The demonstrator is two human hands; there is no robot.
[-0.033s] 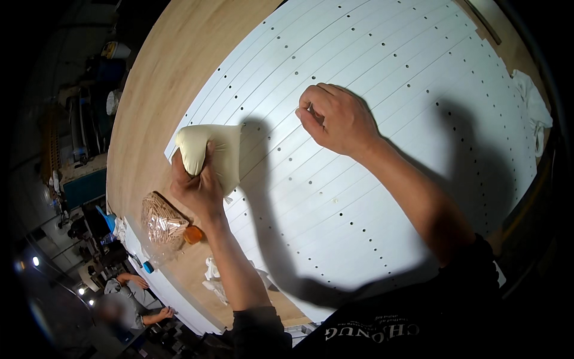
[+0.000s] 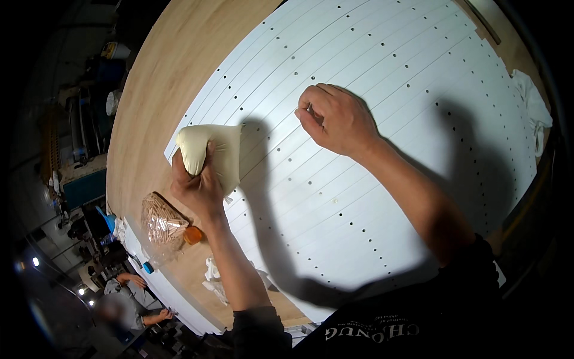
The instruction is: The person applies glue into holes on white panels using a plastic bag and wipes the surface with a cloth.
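My left hand (image 2: pixel 200 185) is wrapped round a soft cream-coloured bag (image 2: pixel 226 152) that bulges between thumb and fingers. It looks like a pouch filled with paste, and part of it hangs over the edge of the white boards (image 2: pixel 311 209). These long, narrow boards lie side by side with rows of small dark holes in them. Over their middle is my right hand (image 2: pixel 341 122), its fingers curled in and the thumb close to the index finger. Whether something small is pinched there I cannot make out.
A clear bag of wooden dowels (image 2: pixel 164 221) and an orange cap (image 2: pixel 192 234) lie on the wooden tabletop (image 2: pixel 173 54) at left. Crumpled white cloths (image 2: pixel 214 280) are near my left forearm; another white cloth (image 2: pixel 531 102) hangs at far right. Another person (image 2: pixel 128 299) works at lower left.
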